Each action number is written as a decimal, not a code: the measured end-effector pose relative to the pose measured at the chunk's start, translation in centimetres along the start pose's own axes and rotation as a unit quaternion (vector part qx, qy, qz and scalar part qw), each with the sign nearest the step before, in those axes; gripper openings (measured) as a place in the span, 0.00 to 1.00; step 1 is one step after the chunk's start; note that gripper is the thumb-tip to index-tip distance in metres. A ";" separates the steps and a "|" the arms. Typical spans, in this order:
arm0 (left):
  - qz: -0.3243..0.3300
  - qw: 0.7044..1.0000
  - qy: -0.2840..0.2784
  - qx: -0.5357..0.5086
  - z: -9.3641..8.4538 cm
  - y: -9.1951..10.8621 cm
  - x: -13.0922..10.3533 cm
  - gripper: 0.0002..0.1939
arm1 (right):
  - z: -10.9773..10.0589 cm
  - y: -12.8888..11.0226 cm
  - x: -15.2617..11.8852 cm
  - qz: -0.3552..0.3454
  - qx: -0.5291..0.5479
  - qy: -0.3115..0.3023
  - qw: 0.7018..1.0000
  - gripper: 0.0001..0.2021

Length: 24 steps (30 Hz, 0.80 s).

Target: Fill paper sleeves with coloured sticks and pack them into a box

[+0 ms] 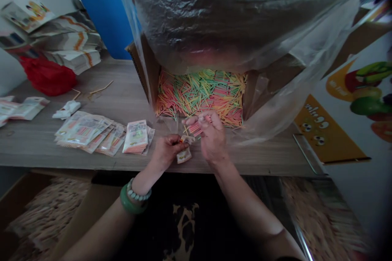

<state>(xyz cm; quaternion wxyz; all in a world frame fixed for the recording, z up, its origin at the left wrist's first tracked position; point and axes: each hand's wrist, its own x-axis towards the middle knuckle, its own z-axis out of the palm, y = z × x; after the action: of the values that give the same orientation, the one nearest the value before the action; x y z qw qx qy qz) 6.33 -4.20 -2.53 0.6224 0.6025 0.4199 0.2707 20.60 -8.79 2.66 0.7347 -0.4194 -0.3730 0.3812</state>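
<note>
My left hand (168, 149) pinches a small printed plastic packet (184, 155) by its upper part, low over the table. Just to its right, my right hand (212, 136) is closed around a small bunch of thin pink and yellow sticks (195, 127), their ends pointing left toward the packet. Behind both hands lies a large heap of pink, green and yellow sticks (202, 91) in a cardboard box (143, 67) lined with clear plastic. A stack of flat printed packets (135, 137) rests left of my left hand.
Filled packets (88, 131) lie fanned out on the grey table (257, 155) at left. Beyond them are a crumpled white tissue (67, 110), a red bag (47, 77) and stacked packet bundles (73, 44). Loose clear plastic sheeting (294, 105) hangs over the box's right side.
</note>
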 end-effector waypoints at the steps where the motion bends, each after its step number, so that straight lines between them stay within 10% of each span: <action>1: -0.002 1.000 -0.005 -0.010 0.1 0.2 0.1 0.20 | 0.5 0.2 -0.1 -0.003 0.005 -0.004 1.000 0.12; 17: -0.041 0.990 -0.071 -0.112 -0.6 1.3 -0.8 0.18 | -0.1 2.8 -1.0 0.010 -0.010 0.005 1.000 0.08; 24: -0.070 0.991 -0.019 -0.111 -0.7 1.0 -0.8 0.18 | 0.3 2.4 -1.1 0.018 -0.006 0.001 1.000 0.08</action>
<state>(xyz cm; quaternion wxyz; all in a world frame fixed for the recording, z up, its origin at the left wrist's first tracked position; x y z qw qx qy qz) 5.52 -4.43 -1.32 0.7110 0.5038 0.4161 0.2597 19.24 -8.75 0.34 0.7252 -0.4311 -0.3671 0.3918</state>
